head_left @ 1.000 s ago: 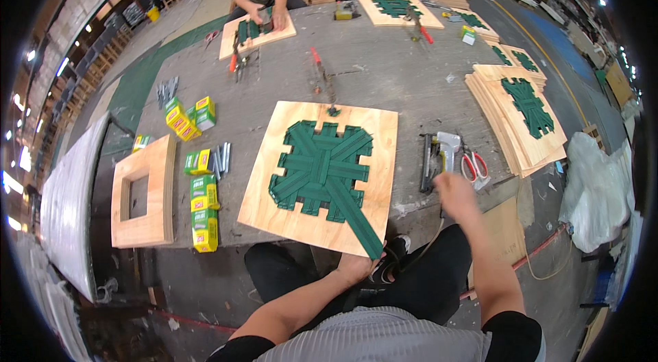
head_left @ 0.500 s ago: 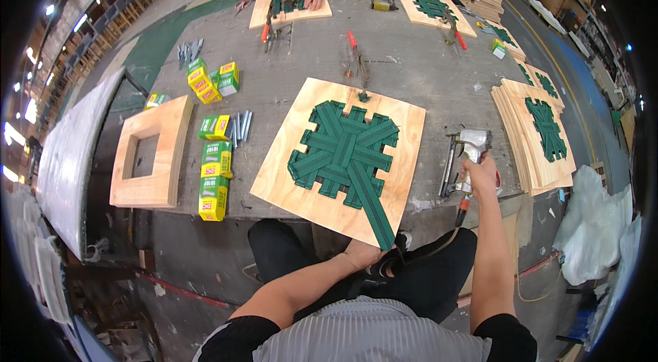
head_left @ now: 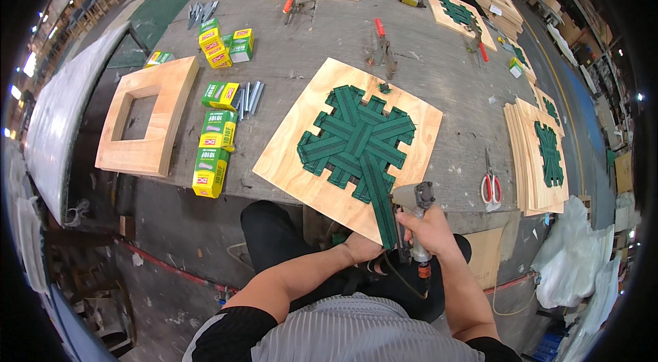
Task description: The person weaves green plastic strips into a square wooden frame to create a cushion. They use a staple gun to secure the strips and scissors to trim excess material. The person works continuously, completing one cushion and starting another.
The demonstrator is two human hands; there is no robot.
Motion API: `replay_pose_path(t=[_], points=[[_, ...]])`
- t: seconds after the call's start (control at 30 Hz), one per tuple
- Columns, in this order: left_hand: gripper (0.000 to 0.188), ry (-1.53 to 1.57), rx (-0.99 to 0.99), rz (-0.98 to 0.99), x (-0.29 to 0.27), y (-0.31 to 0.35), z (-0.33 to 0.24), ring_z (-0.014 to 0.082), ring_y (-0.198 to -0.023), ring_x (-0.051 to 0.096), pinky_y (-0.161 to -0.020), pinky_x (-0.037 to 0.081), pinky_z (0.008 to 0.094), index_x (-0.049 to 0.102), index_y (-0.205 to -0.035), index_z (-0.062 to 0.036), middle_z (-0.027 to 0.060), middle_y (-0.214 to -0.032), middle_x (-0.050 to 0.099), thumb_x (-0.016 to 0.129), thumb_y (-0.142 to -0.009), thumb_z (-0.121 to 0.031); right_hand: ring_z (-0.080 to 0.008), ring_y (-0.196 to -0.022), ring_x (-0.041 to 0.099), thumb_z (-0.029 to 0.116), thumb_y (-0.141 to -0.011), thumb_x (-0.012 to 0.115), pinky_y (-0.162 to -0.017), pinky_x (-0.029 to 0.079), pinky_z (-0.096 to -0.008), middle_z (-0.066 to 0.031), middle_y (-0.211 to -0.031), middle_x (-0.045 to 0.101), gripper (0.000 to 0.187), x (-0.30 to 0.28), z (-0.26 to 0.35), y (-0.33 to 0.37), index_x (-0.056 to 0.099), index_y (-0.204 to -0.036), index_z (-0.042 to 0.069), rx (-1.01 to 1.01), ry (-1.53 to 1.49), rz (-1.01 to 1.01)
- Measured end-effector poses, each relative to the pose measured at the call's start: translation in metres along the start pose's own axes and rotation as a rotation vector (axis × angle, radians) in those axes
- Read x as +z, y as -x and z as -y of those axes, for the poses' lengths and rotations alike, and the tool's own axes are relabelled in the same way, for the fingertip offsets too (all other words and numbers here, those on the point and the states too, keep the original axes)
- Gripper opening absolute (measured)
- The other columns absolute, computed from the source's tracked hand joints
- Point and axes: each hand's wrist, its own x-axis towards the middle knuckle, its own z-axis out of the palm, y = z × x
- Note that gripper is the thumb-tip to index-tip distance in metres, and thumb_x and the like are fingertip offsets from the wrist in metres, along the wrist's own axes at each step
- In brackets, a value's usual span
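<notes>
A square plywood board lies turned at an angle, its near corner past the table edge. Woven green webbing covers its middle, and one long green webbing strap runs down to the near corner. My left hand is closed at that corner on the strap's end, its fingertips partly hidden below the board. My right hand grips a grey staple gun by its handle; the gun's nose is beside the strap at the board's near right edge. An air hose leads from its orange fitting.
Scissors lie at right, near stacked plywood boards. At left are a wooden frame, yellow-green boxes and staple strips. Pliers lie beyond the board. Two people work across the table.
My right hand has brought the staple gun from the table at right to the strap by the near corner, uncovering the scissors. My left hand stays at the corner. The view has shifted.
</notes>
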Motion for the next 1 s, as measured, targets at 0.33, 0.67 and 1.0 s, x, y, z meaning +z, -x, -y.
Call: replay_pose_path(t=[0.33,0.67,1.0], points=[[0.027,0.136,-0.043,-0.055,-0.012,-0.004,-0.004,0.0414,-0.107,0.063,-0.092,0.048,0.0533,0.065,-0.113,-0.0107,0.0168,-0.111,0.066,0.068,-0.093,-0.028,-0.0110,-0.056,0.061,0.014,-0.093,0.074,-0.053,0.050,-0.0311,-0.0031,-0.075,0.066,0.020,0.018,0.009,-0.003,0.066,-0.104,-0.001,0.055,0.232,-0.028],[0.034,0.232,-0.114,-0.007,-0.016,-0.002,-0.008,0.0417,-0.098,0.064,-0.086,0.049,0.0537,0.065,-0.109,-0.0064,0.0170,-0.102,0.066,0.069,-0.093,-0.036,-0.0084,-0.050,0.054,0.013,-0.096,0.074,-0.046,0.041,-0.0285,0.0000,-0.061,0.060,0.018,0.028,0.010,0.001,0.067,-0.089,-0.002,-0.001,0.208,0.017],[0.036,0.152,-0.119,0.045,-0.005,0.010,-0.005,0.0426,-0.101,0.065,-0.088,0.050,0.0537,0.064,-0.114,-0.0052,0.0177,-0.104,0.067,0.071,-0.091,-0.031,-0.0118,-0.051,0.058,0.016,-0.093,0.074,-0.050,0.047,-0.0326,-0.0020,-0.061,0.060,0.021,0.033,0.001,0.003,0.066,-0.100,-0.002,0.029,0.295,0.046]])
